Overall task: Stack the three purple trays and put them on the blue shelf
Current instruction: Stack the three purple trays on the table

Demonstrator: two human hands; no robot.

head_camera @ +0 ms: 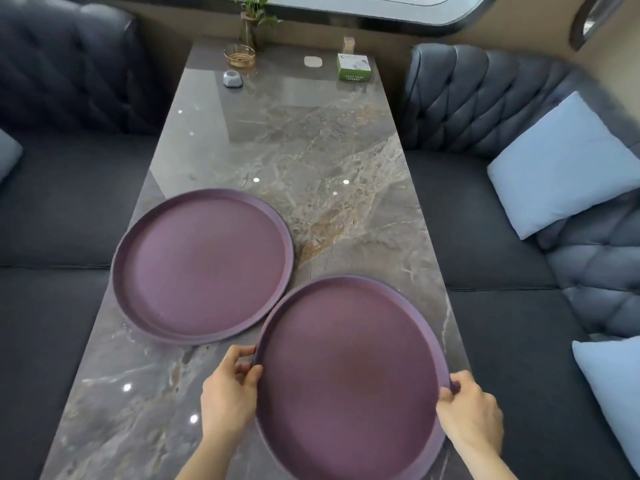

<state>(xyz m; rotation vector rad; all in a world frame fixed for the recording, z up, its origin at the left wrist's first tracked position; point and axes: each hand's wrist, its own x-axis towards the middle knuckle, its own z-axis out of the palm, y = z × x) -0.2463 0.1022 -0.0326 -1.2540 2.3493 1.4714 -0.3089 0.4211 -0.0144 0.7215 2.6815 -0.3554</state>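
Observation:
Two round purple trays lie on the marble table [311, 150]. The far tray [202, 265] sits at the table's left edge, flat. The near tray [349, 375] lies close to me on the right, its rim touching or just overlapping the far tray's rim. My left hand [228, 389] grips the near tray's left rim, thumb on top. My right hand [471, 410] grips its right rim. A third tray is not visible as a separate one; whether one lies under another I cannot tell. No blue shelf is in view.
At the table's far end stand a green box [354, 67], a glass bowl [239, 56], a plant in a vase [252, 26], a small grey object [232, 79] and a white coaster [313, 61]. Dark tufted sofas flank the table; pale cushions [561, 164] lie on the right one.

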